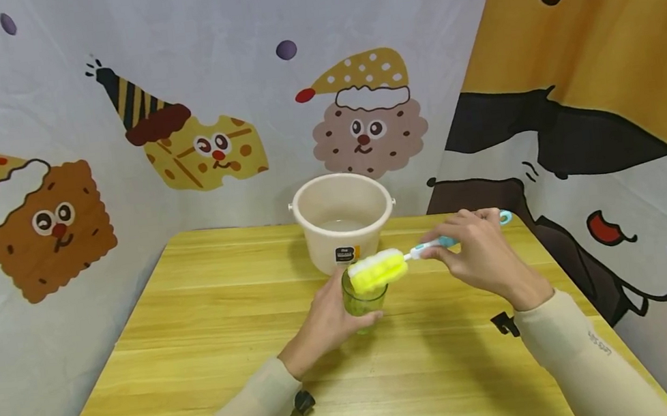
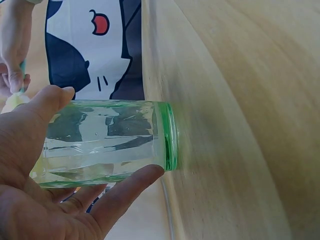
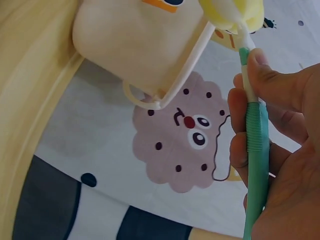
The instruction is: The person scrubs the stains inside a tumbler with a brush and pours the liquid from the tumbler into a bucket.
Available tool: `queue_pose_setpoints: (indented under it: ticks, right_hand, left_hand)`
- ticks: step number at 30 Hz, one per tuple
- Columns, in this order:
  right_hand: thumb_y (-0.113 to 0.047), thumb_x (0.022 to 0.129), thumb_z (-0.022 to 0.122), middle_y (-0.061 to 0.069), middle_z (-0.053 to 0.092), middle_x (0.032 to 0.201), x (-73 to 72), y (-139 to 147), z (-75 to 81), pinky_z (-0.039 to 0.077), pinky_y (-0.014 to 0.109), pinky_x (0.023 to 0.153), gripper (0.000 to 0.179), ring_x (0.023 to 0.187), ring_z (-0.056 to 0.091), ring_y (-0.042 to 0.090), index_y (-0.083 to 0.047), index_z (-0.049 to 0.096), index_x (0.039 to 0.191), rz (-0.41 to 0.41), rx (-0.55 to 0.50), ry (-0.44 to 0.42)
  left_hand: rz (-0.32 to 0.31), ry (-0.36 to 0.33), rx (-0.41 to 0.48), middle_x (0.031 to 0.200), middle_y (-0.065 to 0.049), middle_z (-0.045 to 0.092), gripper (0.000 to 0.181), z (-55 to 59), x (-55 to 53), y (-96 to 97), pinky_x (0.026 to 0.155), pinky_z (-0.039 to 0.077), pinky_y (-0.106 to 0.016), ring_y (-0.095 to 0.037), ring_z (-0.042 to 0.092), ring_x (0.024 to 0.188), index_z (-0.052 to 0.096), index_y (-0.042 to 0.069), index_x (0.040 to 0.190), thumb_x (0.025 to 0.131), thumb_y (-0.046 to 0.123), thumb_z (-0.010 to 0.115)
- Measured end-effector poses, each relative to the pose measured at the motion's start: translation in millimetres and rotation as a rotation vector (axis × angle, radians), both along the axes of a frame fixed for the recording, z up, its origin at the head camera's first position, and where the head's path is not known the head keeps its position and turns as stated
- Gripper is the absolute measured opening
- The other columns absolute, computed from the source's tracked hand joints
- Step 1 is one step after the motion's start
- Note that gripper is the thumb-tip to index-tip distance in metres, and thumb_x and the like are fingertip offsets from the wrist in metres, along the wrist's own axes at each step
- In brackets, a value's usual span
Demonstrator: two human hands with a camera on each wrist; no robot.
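A clear green glass (image 2: 107, 142) is gripped by my left hand (image 1: 330, 315), thumb on one side and fingers on the other. In the left wrist view its base is close to the tabletop. My right hand (image 1: 477, 253) holds a sponge bottle brush by its teal and white handle (image 3: 257, 150), with thumb and fingers around it. The brush's yellow and white sponge head (image 1: 378, 270) lies tilted across the mouth of the glass and overlaps the rim in the head view.
A beige bucket (image 1: 345, 234) stands at the back of the wooden table (image 1: 215, 359), just behind the glass. Cartoon-printed cloth (image 1: 214, 29) hangs behind and along both sides.
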State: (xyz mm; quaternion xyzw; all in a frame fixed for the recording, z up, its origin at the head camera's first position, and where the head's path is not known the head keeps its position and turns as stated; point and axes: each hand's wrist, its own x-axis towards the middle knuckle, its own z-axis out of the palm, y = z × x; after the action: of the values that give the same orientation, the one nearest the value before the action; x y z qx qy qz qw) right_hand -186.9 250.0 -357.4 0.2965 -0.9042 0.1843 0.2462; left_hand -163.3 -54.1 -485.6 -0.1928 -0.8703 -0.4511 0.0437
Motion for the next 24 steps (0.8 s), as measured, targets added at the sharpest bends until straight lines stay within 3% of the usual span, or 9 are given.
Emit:
queue_pose_setpoints:
  ticks: [4, 10, 16, 20, 24]
  right_hand:
    - [-0.019, 0.09, 0.103, 0.0, 0.089, 0.098, 1.1, 4, -4.7, 0.033, 0.061, 0.098, 0.018, 0.096, 0.072, 0.025, -0.016, 0.09, 0.102, -0.026, -0.029, -0.058]
    - [-0.018, 0.097, 0.097, -0.006, 0.085, 0.093, 2.3, 8, -13.0, 0.03, 0.054, 0.096, 0.012, 0.095, 0.066, 0.022, -0.017, 0.087, 0.102, -0.054, -0.079, -0.19]
    - [-0.017, 0.102, 0.092, -0.001, 0.084, 0.097, 1.7, 12, -22.1, 0.029, 0.046, 0.094, 0.009, 0.095, 0.068, 0.023, -0.016, 0.083, 0.104, -0.061, -0.14, -0.273]
    - [-0.019, 0.106, 0.087, 0.002, 0.086, 0.103, 1.8, 16, -25.4, 0.042, 0.044, 0.096, 0.007, 0.093, 0.071, 0.022, -0.015, 0.082, 0.108, -0.085, -0.153, -0.317]
    - [-0.021, 0.109, 0.085, 0.002, 0.085, 0.104, 1.4, 20, -28.4, 0.057, 0.039, 0.086, 0.007, 0.09, 0.07, 0.022, -0.015, 0.082, 0.11, -0.113, -0.163, -0.359]
  left_hand:
    - [-0.002, 0.003, -0.003, 0.151, -0.006, 0.071, 0.103, -0.3, 0.1, 0.5, 0.113, 0.067, -0.052, -0.028, 0.076, 0.132, 0.046, 0.017, 0.172, 0.089, 0.04, 0.104]
    - [0.003, 0.002, 0.011, 0.151, -0.007, 0.071, 0.102, -0.2, 0.1, 0.3, 0.113, 0.067, -0.054, -0.03, 0.076, 0.132, 0.047, 0.016, 0.17, 0.089, 0.037, 0.104]
    - [0.002, -0.004, 0.031, 0.151, -0.009, 0.072, 0.104, 0.4, 0.3, -0.2, 0.112, 0.067, -0.056, -0.035, 0.077, 0.132, 0.046, 0.015, 0.172, 0.089, 0.036, 0.104]
    - [0.0, 0.003, 0.037, 0.15, -0.01, 0.072, 0.103, 1.2, 0.1, -0.1, 0.112, 0.067, -0.056, -0.035, 0.077, 0.132, 0.047, 0.014, 0.171, 0.088, 0.036, 0.105]
    - [0.0, 0.007, 0.033, 0.151, -0.011, 0.073, 0.102, 1.3, -0.6, 0.4, 0.112, 0.068, -0.056, -0.034, 0.077, 0.134, 0.048, 0.014, 0.17, 0.088, 0.037, 0.105]
